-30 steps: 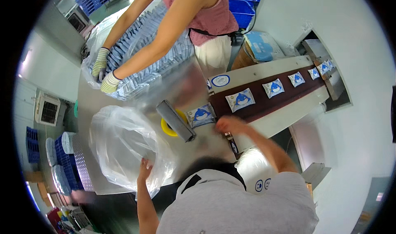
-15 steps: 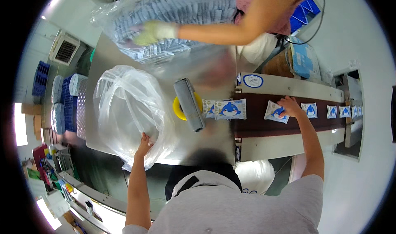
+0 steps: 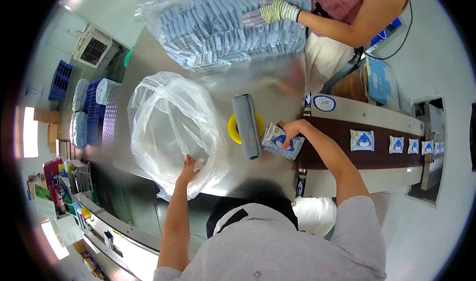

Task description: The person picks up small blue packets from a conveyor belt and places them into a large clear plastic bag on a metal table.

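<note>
Looking down from the head view: right hand [image 3: 291, 130] sits at the near end of the dark belt [image 3: 337, 154], fingers curled over a small stack of white packets [image 3: 280, 143] with a blue figure printed on them. Hand is closed on the stack; thumb side is hidden, so how firm the pinch is can't be told.

Left hand [image 3: 187, 168] is on the near rim of the big clear bag [image 3: 171, 127], fingers spread against the plastic, holding the mouth open. Not clamped, more a flat press on the film.

Key relation: the bag mouth lies to the left of the packet stack, with the grey roller [image 3: 247, 126] and the yellow disc [image 3: 237, 128] under it standing between them. Roller's long axis runs away from the person, roughly square to the belt. The stack's long side runs about along the belt. Right hand is the nearer one, already on the stack; left hand is well apart from it, across the roller.

More single packets [image 3: 362, 140] lie spaced out further right on the belt, untouched.

Across the steel table [image 3: 277, 90], a co-worker's gloved hand [image 3: 270, 14] rests on a second clear sack [image 3: 223, 26] stuffed with stacked packets. That sack is well apart from the person's hands.
</note>
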Demonstrator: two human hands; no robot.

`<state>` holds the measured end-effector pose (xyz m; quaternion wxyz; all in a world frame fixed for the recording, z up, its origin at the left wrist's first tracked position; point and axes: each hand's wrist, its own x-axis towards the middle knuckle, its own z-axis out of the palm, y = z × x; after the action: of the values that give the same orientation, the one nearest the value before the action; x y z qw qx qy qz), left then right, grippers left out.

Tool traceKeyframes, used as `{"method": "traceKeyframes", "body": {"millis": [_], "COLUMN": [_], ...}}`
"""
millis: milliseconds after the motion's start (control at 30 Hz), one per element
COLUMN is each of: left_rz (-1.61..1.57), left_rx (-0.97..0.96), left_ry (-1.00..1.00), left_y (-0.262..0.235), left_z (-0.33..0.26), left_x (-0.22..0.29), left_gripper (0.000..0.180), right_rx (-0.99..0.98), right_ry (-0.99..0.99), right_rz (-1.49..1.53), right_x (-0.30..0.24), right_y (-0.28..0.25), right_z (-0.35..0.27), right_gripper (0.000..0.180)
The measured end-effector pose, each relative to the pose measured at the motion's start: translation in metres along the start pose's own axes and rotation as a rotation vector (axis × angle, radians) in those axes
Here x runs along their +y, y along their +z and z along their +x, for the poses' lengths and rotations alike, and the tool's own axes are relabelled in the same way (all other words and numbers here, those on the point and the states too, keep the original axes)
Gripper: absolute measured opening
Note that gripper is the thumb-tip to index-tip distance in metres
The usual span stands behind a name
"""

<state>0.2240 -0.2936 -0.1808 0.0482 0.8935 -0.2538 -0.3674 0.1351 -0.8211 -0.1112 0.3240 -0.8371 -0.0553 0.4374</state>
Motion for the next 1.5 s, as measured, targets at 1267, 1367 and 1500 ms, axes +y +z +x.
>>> {"method": "traceKeyframes", "body": {"millis": [1267,1367,1500], "left_rz": [0.025,0.034,-0.007], "left_rx": [0.584,0.526,0.557], "left_ry": [-0.042,-0.049,0.002], "left_y": [-0.044,-0.046,-0.048], "left_z": [0.001,-0.007,-0.017], "left_x": [0.028,0.032,0.032], "left_gripper": [0.066,0.065,0.066], "right_rx": [0.745,0.846,0.747], "right_ry": [-0.183,-0.184,-0.152], "right_rz": [-0.565,-0.529,-0.621], "right_x": [-0.392,-0.415,-0.396], "right_y": [-0.03,-0.088,-0.117], "right_z": [0.315,0.348,0.378], "right_gripper": [0.081,0.082,0.086]}}
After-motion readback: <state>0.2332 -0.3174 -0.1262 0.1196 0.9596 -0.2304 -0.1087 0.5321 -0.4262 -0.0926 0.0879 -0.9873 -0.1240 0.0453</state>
